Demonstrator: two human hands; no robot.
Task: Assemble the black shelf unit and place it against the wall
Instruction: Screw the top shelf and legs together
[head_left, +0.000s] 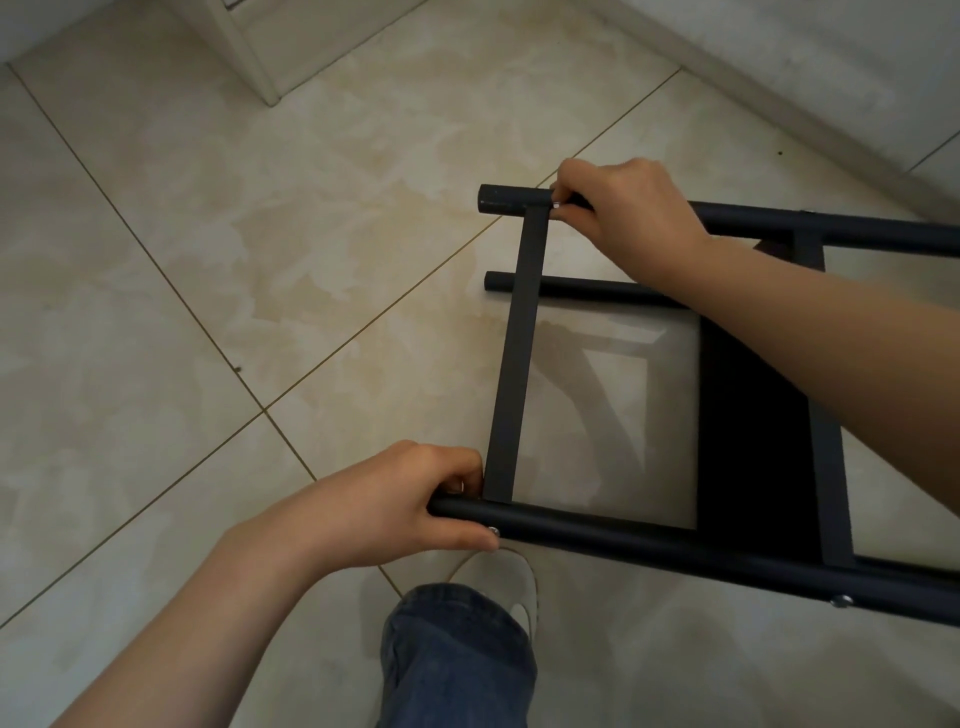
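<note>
My jeans leg (457, 660) and shoe (511, 577) sit just under the black shelf unit (518, 353), its poles running sideways over the tiled floor (234, 260). My left hand (384, 499) curls round the near pole's end. My right hand (628, 202) grips the far pole beside the crossbar.

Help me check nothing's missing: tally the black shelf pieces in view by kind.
Round tubes: 3 (far tube, lower tube, near tube)
Flat crossbars: 2 (left crossbar, right crossbar)
Panels: 1 (shelf panel)
Total: 6
A fourth tube may be hidden.
</note>
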